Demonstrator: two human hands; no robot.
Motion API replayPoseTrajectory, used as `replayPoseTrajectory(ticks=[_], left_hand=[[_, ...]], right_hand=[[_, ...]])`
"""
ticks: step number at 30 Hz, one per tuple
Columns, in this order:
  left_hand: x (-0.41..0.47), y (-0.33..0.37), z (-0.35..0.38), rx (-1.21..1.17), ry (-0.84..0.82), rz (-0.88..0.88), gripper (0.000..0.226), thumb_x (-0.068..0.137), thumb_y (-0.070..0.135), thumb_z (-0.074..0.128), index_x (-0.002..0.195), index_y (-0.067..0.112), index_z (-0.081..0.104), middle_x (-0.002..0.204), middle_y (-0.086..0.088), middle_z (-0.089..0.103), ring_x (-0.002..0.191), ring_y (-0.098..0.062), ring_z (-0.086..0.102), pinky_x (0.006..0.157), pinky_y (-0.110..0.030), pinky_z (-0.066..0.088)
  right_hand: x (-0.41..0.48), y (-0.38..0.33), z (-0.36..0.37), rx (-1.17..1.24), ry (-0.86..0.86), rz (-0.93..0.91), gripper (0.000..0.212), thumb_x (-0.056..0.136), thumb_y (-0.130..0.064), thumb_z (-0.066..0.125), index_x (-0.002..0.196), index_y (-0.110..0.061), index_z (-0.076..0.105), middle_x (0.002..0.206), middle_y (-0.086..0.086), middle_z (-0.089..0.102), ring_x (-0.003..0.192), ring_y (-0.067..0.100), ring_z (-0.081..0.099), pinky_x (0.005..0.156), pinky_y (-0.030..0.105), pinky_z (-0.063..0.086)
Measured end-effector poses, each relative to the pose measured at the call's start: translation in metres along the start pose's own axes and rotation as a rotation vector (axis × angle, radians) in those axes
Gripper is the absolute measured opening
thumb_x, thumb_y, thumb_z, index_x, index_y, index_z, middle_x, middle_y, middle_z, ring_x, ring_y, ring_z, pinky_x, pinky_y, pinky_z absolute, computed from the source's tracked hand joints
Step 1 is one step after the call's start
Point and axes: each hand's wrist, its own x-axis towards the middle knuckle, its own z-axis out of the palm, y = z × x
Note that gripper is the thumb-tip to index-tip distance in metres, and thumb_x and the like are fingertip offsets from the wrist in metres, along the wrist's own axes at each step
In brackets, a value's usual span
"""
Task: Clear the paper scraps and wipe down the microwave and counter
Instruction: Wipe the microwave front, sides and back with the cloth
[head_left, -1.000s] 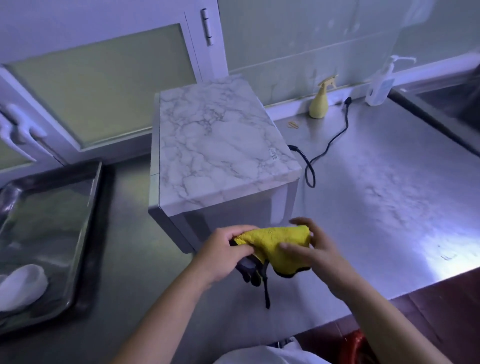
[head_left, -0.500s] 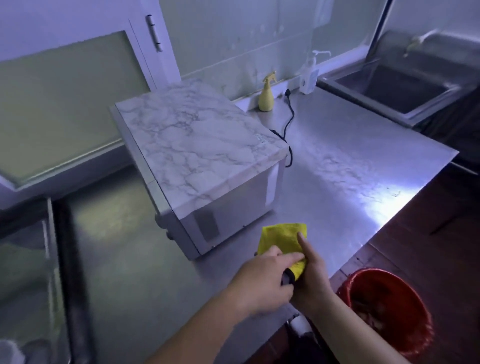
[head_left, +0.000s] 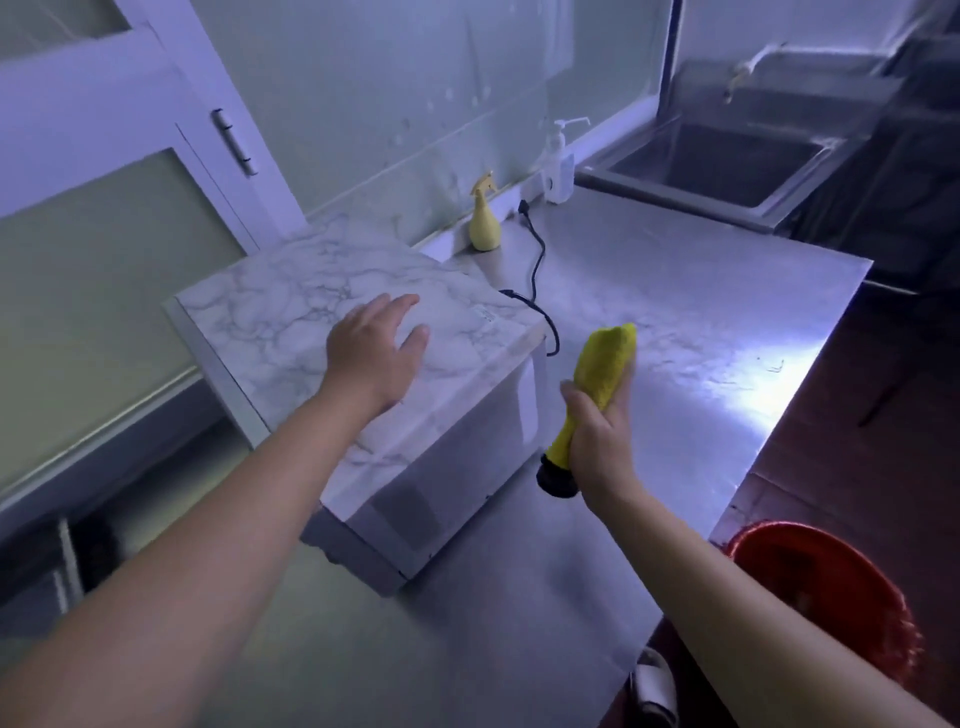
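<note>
While the left hand (head_left: 375, 352) is spread flat, fingers straight, over the marbled top of the microwave (head_left: 270, 306) (contact not resolvable), the right hand (head_left: 597, 441) grips a rolled yellow cloth (head_left: 608, 358) at the microwave's 3 o'clock, above the counter (head_left: 701, 291). Cloth long axis: 7 to 1 o'clock, yellow tip at 1, dark end at 7.

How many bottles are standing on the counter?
2. The yellow spray bottle stands at the wall, just behind the microwave. The white pump bottle stands further right along the wall, near the sink. More could be hidden behind the microwave.
</note>
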Motion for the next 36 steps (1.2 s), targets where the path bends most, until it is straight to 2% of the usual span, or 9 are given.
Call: replayPoseTrajectory(ticks=[4,6,10,14,18,23,28,33,36], left_hand=[[0.020,-0.017,0.026,0.214,-0.069,-0.072,0.052,0.098,0.053,0.032,0.149,0.042,0.033,0.162,0.000,0.025,0.148,-0.024,0.021,0.120,-0.047,0.012],[0.019,-0.024,0.033,0.216,-0.034,-0.029,0.058,0.093,0.059,0.025,0.149,0.044,0.033,0.162,0.001,0.027,0.148,-0.021,0.023,0.119,-0.046,0.013],[0.020,-0.027,0.037,0.244,-0.004,0.003,0.057,0.093,0.055,0.024,0.148,0.044,0.032,0.161,0.001,0.028,0.148,-0.021,0.023,0.119,-0.044,0.013],[0.018,-0.024,0.038,0.228,-0.005,0.000,0.058,0.090,0.056,0.021,0.146,0.046,0.031,0.161,0.004,0.027,0.148,-0.019,0.020,0.119,-0.044,0.011],[0.022,-0.025,0.038,0.220,0.019,-0.008,0.058,0.087,0.057,0.022,0.143,0.048,0.034,0.158,0.007,0.030,0.145,-0.017,0.022,0.117,-0.045,0.013],[0.022,-0.025,0.037,0.209,0.021,-0.018,0.055,0.087,0.057,0.025,0.140,0.048,0.034,0.155,0.008,0.033,0.143,-0.019,0.025,0.116,-0.046,0.015],[0.022,-0.023,0.036,0.199,0.006,-0.035,0.052,0.088,0.056,0.027,0.139,0.049,0.035,0.155,0.008,0.032,0.143,-0.018,0.024,0.116,-0.046,0.015],[0.021,-0.022,0.033,0.174,0.001,-0.056,0.046,0.094,0.052,0.036,0.140,0.048,0.039,0.156,0.008,0.033,0.143,-0.018,0.025,0.116,-0.045,0.014],[0.020,-0.020,0.032,0.169,-0.006,-0.068,0.047,0.094,0.052,0.037,0.141,0.047,0.040,0.157,0.007,0.033,0.143,-0.018,0.025,0.117,-0.044,0.014]], right_hand=[[0.037,0.026,0.047,-0.465,-0.092,-0.434,0.073,0.092,-0.050,0.051,0.157,-0.034,0.021,0.168,-0.007,0.010,0.155,0.017,0.004,0.123,0.051,0.014],[0.044,0.043,0.064,-0.534,-0.034,-0.495,0.069,0.094,-0.062,0.042,0.155,-0.033,0.029,0.168,-0.002,0.010,0.155,0.024,0.000,0.121,0.057,0.013],[0.055,0.080,0.069,-0.375,0.119,-0.581,0.065,0.101,-0.054,0.037,0.155,-0.019,0.030,0.165,0.011,0.018,0.154,0.030,0.012,0.121,0.055,0.017],[0.052,0.136,0.057,-0.190,0.152,-0.355,0.062,0.105,-0.045,0.033,0.158,-0.014,0.019,0.166,-0.001,0.016,0.154,0.018,0.014,0.125,0.041,0.014],[0.039,0.181,0.063,-0.023,0.290,0.065,0.058,0.105,-0.042,0.033,0.158,-0.020,0.021,0.163,-0.014,0.020,0.150,0.001,0.017,0.126,0.037,0.012],[0.027,0.176,0.079,0.151,0.415,0.369,0.057,0.106,-0.045,0.035,0.159,-0.030,0.020,0.163,-0.014,0.023,0.148,0.003,0.023,0.125,0.036,0.015],[-0.035,0.167,0.106,0.230,0.362,0.654,0.060,0.100,-0.057,0.041,0.156,-0.039,0.025,0.155,-0.010,0.038,0.141,0.015,0.038,0.121,0.043,0.027],[-0.068,0.136,0.107,0.479,0.420,0.914,0.047,0.099,-0.050,0.050,0.138,-0.025,0.054,0.127,0.003,0.065,0.115,0.026,0.062,0.104,0.046,0.048],[-0.068,0.112,0.072,0.697,0.313,0.994,0.055,0.097,-0.058,0.046,0.114,-0.010,0.067,0.096,0.013,0.071,0.086,0.031,0.067,0.076,0.041,0.055]])
